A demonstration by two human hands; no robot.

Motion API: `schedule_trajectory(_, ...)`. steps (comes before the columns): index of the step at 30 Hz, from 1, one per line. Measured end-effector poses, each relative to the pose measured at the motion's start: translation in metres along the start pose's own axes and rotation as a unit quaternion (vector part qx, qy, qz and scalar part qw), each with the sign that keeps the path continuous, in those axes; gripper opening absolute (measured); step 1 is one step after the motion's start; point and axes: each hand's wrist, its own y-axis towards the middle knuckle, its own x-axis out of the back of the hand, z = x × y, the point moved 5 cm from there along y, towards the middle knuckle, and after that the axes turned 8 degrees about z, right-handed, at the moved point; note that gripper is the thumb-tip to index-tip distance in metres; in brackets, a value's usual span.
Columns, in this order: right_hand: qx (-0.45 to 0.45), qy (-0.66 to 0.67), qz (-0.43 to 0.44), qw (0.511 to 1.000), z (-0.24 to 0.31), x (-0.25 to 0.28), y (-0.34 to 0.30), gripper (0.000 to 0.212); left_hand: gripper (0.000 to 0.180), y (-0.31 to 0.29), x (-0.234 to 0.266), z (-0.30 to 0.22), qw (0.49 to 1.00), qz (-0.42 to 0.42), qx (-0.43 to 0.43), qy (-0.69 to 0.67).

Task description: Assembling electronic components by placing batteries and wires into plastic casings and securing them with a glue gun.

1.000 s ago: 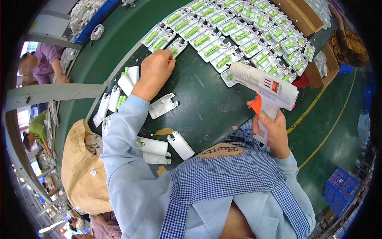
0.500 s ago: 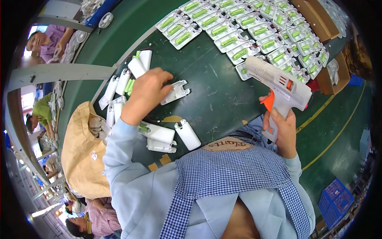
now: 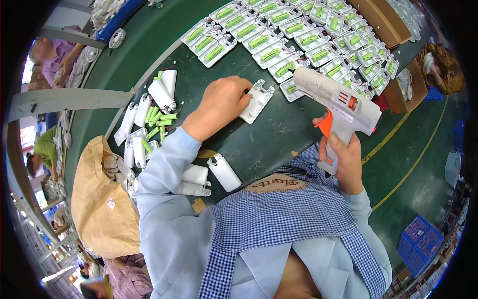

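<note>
My left hand (image 3: 222,106) grips the left edge of an empty white plastic half-shell (image 3: 257,103), its hollow side up, above the middle of the green table (image 3: 249,144). In my right hand (image 3: 344,158) is a white glue gun (image 3: 343,102) with an orange trigger, its nozzle end toward the far left. Beyond the gun lie rows of white shells (image 3: 270,55), each with a green battery cell and thin wires. Loose green cells (image 3: 160,119) and closed-looking white shells (image 3: 162,94) are heaped left of my left arm. One white shell (image 3: 224,173) rests near my apron.
A brown sack (image 3: 102,199) of small white parts stands at the left. Cardboard boxes (image 3: 381,22) edge the table at the far right, and a blue crate (image 3: 419,244) is on the floor. A metal post (image 3: 74,98) and several people are at the left.
My left hand has moved right and away from the heap with the white half-shell, uncovering the loose green cells. My right hand still holds the glue gun. The whole view has shifted slightly.
</note>
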Motion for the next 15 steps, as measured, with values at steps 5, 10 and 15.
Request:
schedule_trajectory(5,0.009,-0.001,0.015,1.0,-0.001,0.003,0.0,0.057,0.018,0.011,-0.006,-0.003,1.0,0.001,-0.01,-0.012)
schedule_trajectory(10,-0.014,0.011,0.061,0.998,-0.001,0.003,-0.008,0.048,0.02,0.012,-0.002,0.003,1.0,-0.009,-0.001,-0.015)
schedule_trajectory(15,-0.06,-0.004,0.131,0.99,-0.015,-0.006,-0.01,0.044,0.018,0.012,0.0,0.005,0.999,0.008,0.022,-0.038)
